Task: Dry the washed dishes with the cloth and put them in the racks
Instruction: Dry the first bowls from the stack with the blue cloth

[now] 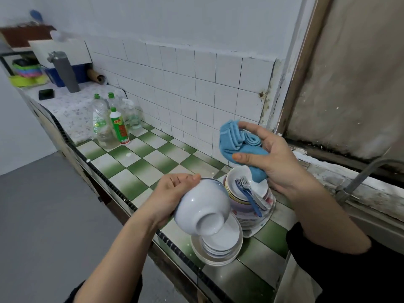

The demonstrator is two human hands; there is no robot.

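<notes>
Left forearm [122,248] comes in from bottom left, bare, angled up towards the counter. Right forearm [323,211] comes in from the right edge, with a dark sleeve [341,259] on its upper part.

Counter [142,165]: green-and-white checked tiles, running along a white tiled wall [196,84]. Tap pipe [367,171] at far right.

Rear stack [247,213]: mixed bowls and plates, standing on the counter below the right hand [279,158].

Front stack [218,248]: white shallow dishes at the counter's front edge, just beside the rear stack.

White bowl [203,211]: held by the left hand [172,193], tipped on its side, foot towards the camera, mouth facing away. It hangs over the front stack; cannot tell whether the two touch. Fingers curl over the far rim, gripping it, with the wrist bent inward.

Blue cloth [238,145]: bunched in the right hand, raised above the rear stack. The thumb lies across the cloth's front and the fingers wrap round the top and back, clamping it. One tail hangs down to the top bowl of the rear stack.

Detergent bottles [109,125]: a green-capped cluster far along the counter, well apart from both stacks.

Forks [243,182] and a blue-handled utensil [251,201] lie in the rear stack's top bowl, with the blue handle pointing towards the camera.
</notes>
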